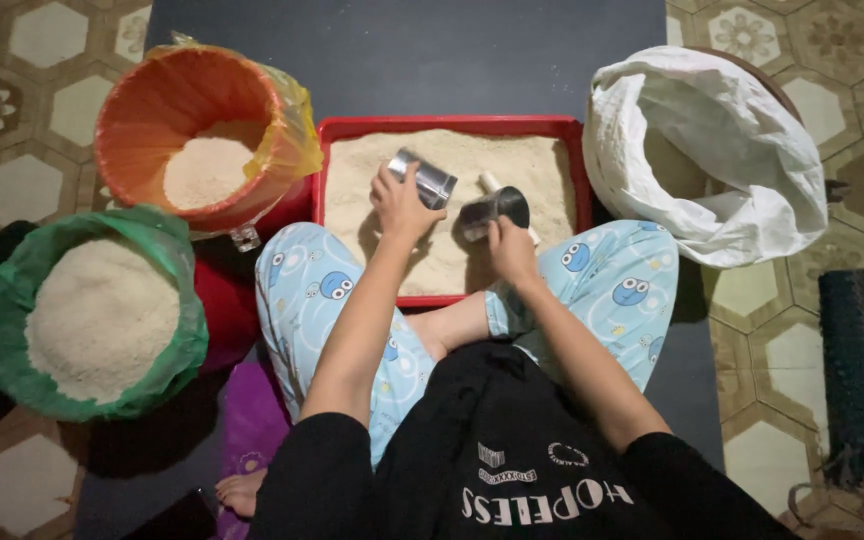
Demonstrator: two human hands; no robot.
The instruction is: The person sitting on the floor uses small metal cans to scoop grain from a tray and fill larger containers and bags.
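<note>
Down at the bottom of the view it's mostly black sleeves and a lap in blue cartoon-print trousers, person sitting cross-legged on the floor. Just past the knees, the left hand (399,205) is wrapped around a shiny metal can (423,180), tilted on its side over the red tray (452,125), and the right hand (508,250) is closed on a darker metal cup (494,209), its mouth facing sideways just above the grain. Progress-wise, the tray is full of pale rice-like grain, the green-lined tub (7,300) at the left is heaped, and the orange-lined bucket (142,110) only looks partly filled, so scooping seems midway at best. Something whitish pokes out behind the cup, maybe a handle, hard to tell. Off to the right the white sack (732,130) sits open, contents hidden by its folds.
</note>
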